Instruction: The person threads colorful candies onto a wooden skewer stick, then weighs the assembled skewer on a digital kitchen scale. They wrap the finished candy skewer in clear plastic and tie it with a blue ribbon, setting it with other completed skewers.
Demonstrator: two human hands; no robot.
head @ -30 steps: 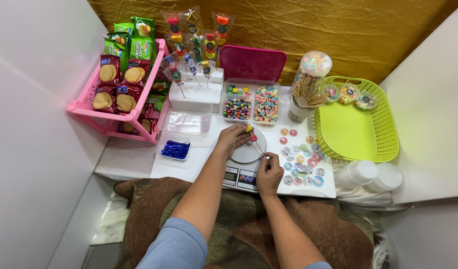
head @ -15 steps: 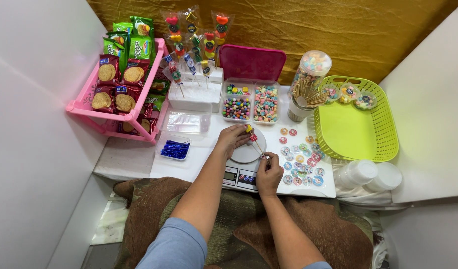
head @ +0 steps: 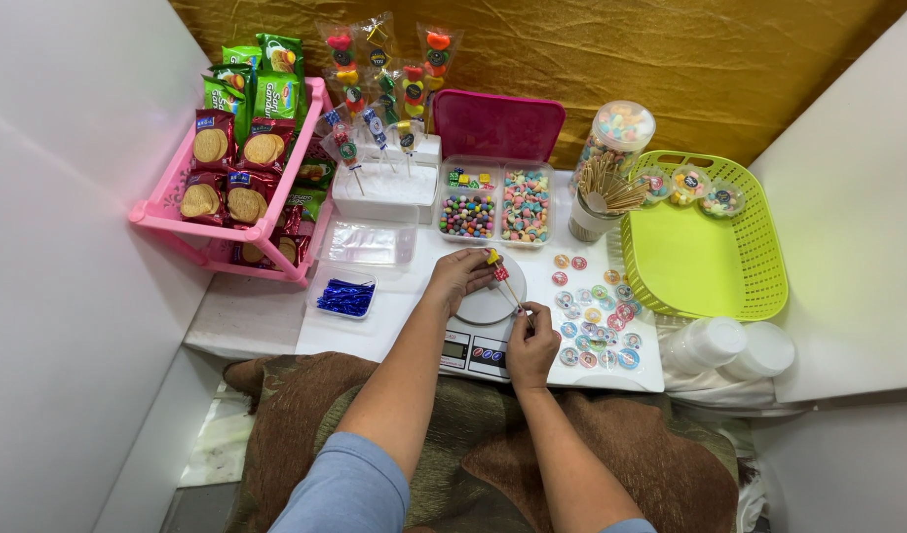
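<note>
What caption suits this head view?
Left hand threads candies onto a skewer held by right hand above a kitchen scale.

rack [head: 167, 212]: pink, at ten o'clock, filled with red biscuit packets [head: 238, 178] and green packets [head: 266, 84] behind them
box lid [head: 496, 125]: deep magenta, at twelve o'clock
divided box [head: 495, 204]: clear; mixed bright beads in one half, pastel pink, white and blue sweets in the other
basket [head: 740, 257]: lime green, lattice-patterned walls, at two o'clock
twist ties [head: 345, 297]: shiny blue, in a small clear tray at nine o'clock
round stickers [head: 597, 318]: pink, blue and green discs on white
skewer [head: 505, 281]: pale wood, carrying yellow and red sweets
scale [head: 481, 331]: white plate, grey body
tabletop [head: 266, 321]: white
backdrop [head: 690, 69]: wrinkled gold
lap cloth [head: 296, 395]: brown
sleeves [head: 340, 489]: light blue
</note>
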